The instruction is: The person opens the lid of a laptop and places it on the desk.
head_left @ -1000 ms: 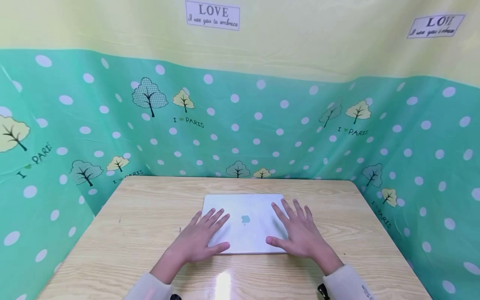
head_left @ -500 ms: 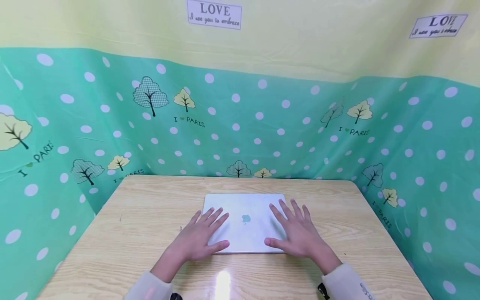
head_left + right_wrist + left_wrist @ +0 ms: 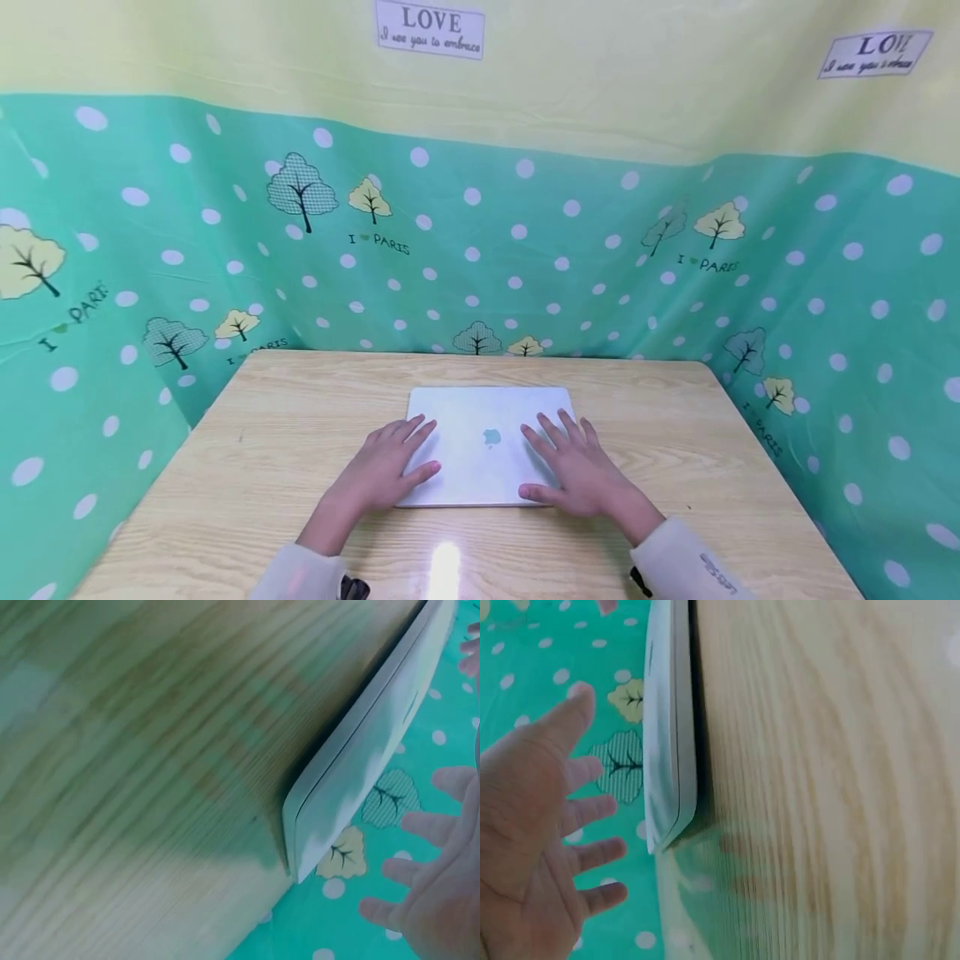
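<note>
A closed silver laptop point(image 3: 480, 467) with an apple logo on its lid lies flat on the wooden table. Over its left side is my left hand point(image 3: 382, 467), palm down with the fingers spread. The left wrist view shows a gap between that hand point(image 3: 532, 832) and the laptop lid point(image 3: 664, 735). My right hand point(image 3: 581, 467) is over the laptop's right side, its fingers spread as well. Space also separates the right hand point(image 3: 442, 877) from the laptop point(image 3: 352, 772) in the right wrist view. Neither hand holds anything.
The light wood table point(image 3: 292, 433) extends around the laptop on every side. A green and yellow curtain point(image 3: 480, 217) with dots and trees hangs behind the table and along both sides. A bright light reflection lies on the near part of the tabletop.
Both hands have shifted: the left hand slightly left, the right hand left and a little nearer. The laptop stays in place, still closed.
</note>
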Tool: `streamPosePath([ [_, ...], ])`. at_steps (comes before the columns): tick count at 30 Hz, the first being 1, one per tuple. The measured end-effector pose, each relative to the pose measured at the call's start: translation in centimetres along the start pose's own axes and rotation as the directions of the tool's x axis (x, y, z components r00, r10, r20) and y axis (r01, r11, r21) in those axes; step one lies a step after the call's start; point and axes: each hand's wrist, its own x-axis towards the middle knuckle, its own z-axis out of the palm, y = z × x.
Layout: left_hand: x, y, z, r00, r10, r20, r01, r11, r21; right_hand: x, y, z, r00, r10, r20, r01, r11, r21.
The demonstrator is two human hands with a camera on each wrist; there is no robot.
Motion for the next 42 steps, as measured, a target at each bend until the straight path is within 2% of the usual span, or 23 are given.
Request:
streamPosePath([
  [5, 0.1, -1.0, 0.0, 0.997, -0.075, -0.028, 0.073, 0.995, -0.070, 0.6, -0.8, 0.5, 0.999, -0.033, 0.032, 0.032, 0.999, 0.030],
  [9, 0.1, -1.7, 0.0, 0.990, -0.136, -0.037, 0.133, 0.988, -0.076, 1.0, -1.3, 1.1, 0.995, -0.078, 0.068, 0.077, 0.997, 0.020],
  [14, 0.3, -2.1, 0.1, 0.984, -0.163, -0.065, 0.155, 0.981, -0.114, 1.4, -1.6, 1.6, 0.985, -0.149, 0.087, 0.151, 0.989, -0.011],
  [18, 0.5, -2.4, 0.4, 0.981, -0.182, -0.064, 0.170, 0.972, -0.165, 1.7, -1.8, 2.0, 0.976, -0.198, 0.092, 0.201, 0.979, -0.028],
  [21, 0.7, -2.5, 0.7, 0.977, -0.208, -0.052, 0.192, 0.956, -0.224, 2.0, -1.8, 2.4, 0.972, -0.213, 0.104, 0.218, 0.975, -0.045],
  [27, 0.9, -2.9, 1.2, 0.958, -0.283, -0.041, 0.254, 0.909, -0.330, 2.6, -1.8, 3.1, 0.977, -0.167, 0.135, 0.175, 0.984, -0.047],
  [31, 0.8, -3.0, 1.2, 0.935, -0.351, -0.042, 0.314, 0.879, -0.358, 3.2, -2.0, 3.7, 0.975, -0.171, 0.144, 0.181, 0.982, -0.056],
  [34, 1.0, -3.0, 1.2, 0.925, -0.378, -0.045, 0.333, 0.861, -0.385, 3.7, -2.0, 3.9, 0.973, -0.182, 0.142, 0.194, 0.978, -0.077],
  [38, 1.8, -2.7, 1.4, 0.928, -0.369, -0.047, 0.313, 0.844, -0.436, 3.8, -1.6, 3.9, 0.974, -0.184, 0.130, 0.200, 0.972, -0.126],
  [42, 2.4, -2.3, 1.6, 0.918, -0.394, -0.040, 0.334, 0.824, -0.458, 3.8, -1.4, 3.8, 0.973, -0.192, 0.131, 0.210, 0.968, -0.138],
])
